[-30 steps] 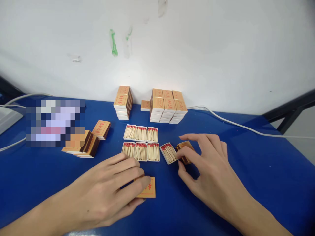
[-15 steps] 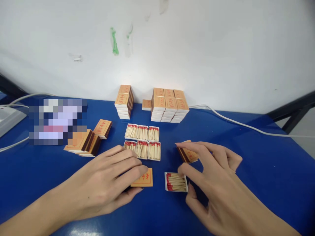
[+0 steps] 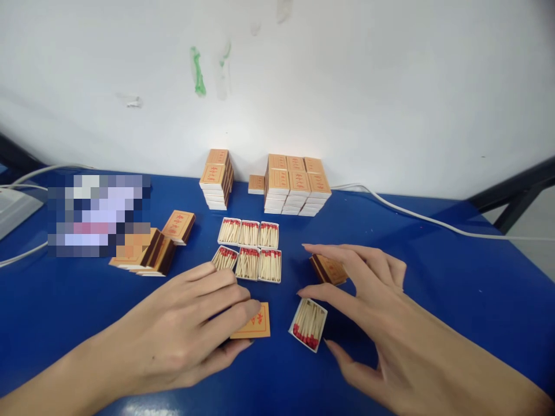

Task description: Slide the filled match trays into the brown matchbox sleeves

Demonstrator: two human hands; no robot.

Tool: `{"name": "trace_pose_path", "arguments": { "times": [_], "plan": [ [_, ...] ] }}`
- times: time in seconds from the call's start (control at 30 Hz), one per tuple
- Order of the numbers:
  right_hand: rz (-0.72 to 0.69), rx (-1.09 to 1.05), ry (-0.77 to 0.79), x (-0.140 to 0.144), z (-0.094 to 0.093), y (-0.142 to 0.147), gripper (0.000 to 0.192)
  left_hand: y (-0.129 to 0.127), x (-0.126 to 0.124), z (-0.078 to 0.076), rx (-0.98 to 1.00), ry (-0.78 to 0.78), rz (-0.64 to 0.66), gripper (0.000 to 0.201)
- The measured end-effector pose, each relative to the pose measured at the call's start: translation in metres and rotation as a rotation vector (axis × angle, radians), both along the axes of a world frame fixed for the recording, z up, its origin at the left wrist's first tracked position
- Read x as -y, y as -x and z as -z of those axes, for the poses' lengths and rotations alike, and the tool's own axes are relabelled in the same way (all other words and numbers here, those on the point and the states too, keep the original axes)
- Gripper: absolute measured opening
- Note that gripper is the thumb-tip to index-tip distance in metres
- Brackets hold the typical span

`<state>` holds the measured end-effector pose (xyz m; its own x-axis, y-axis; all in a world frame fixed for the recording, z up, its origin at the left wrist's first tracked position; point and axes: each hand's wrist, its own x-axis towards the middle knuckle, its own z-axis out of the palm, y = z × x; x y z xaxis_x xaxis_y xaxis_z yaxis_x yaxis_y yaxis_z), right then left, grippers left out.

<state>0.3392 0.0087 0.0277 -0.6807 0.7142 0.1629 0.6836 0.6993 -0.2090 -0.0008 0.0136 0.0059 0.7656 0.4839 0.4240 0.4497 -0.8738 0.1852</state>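
Head view: left hand [image 3: 191,329] palm down, fingers [image 3: 243,309] pressed flat on closed matchbox [image 3: 254,323] lying on blue surface [image 3: 455,277]. Right hand [image 3: 381,312] spread open above surface, grasping nothing; fingertip at edge of open match tray [image 3: 309,325], tilted. Empty sleeve [image 3: 329,269] just beyond it. Six filled trays [image 3: 251,249] in grid behind; stacked boxes [image 3: 297,185] near wall.
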Motion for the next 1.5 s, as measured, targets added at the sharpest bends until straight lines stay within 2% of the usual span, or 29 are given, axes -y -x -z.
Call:
{"name": "trace_pose_path", "arguments": {
  "times": [0.07, 0.23, 0.3, 0.43, 0.7, 1.03, 1.3, 1.5],
  "plan": [
    [-0.006, 0.005, 0.016, -0.001, 0.0, 0.001, 0.05, -0.002, 0.001, 0.0, 0.009, -0.013, 0.001, 0.023],
    [-0.022, -0.024, 0.007, 0.0, 0.001, 0.009, 0.018, -0.005, 0.004, -0.002, -0.001, -0.014, 0.01, 0.022],
    [-0.023, -0.033, 0.009, 0.001, 0.002, 0.012, 0.014, -0.005, 0.004, -0.001, 0.007, -0.018, 0.009, 0.023],
    [-0.027, -0.026, 0.028, 0.003, 0.006, 0.014, 0.013, -0.003, 0.004, 0.003, 0.023, -0.011, 0.0, 0.022],
    [-0.031, -0.052, 0.005, 0.006, 0.01, 0.016, 0.012, -0.001, 0.006, 0.001, 0.035, 0.144, 0.034, 0.03],
    [-0.048, -0.135, -0.031, 0.007, 0.009, 0.02, 0.008, -0.002, 0.003, 0.001, 0.08, 0.155, 0.041, 0.031],
    [-0.049, -0.179, -0.075, 0.008, 0.011, 0.024, 0.014, -0.002, 0.005, 0.004, 0.135, 0.22, 0.065, 0.027],
    [-0.066, -0.276, -0.11, 0.007, 0.007, 0.03, 0.021, -0.007, 0.006, -0.002, 0.211, 0.291, 0.06, 0.026]
  ]
}}
